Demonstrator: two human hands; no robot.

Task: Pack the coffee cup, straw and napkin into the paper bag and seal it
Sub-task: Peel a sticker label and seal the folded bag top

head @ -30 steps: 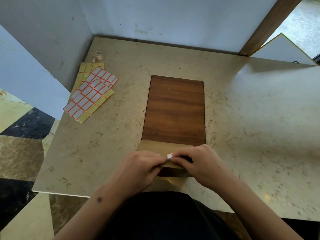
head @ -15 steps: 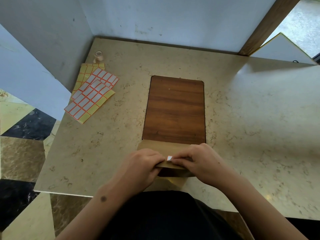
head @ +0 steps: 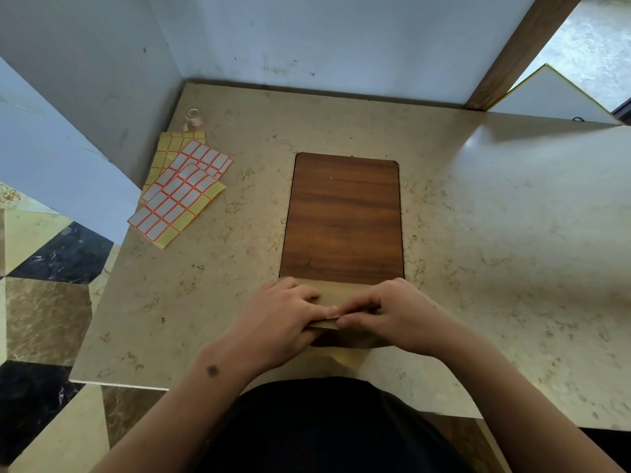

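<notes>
Hands meet at the near table (head: 478, 233) edge: the left hand (head: 276, 322) and right hand (head: 392, 315) press fingertip to fingertip on the folded top flap of one paper bag (head: 336, 295), pinching down a small white sticker (head: 333, 316) between them. The bag sits at the near end of one wooden board (head: 343, 216). Cup, straw and napkin cannot be seen. About three sheets of label stickers (head: 181, 192) overlap at far left, with one small tape roll (head: 193, 117) just beyond.
</notes>
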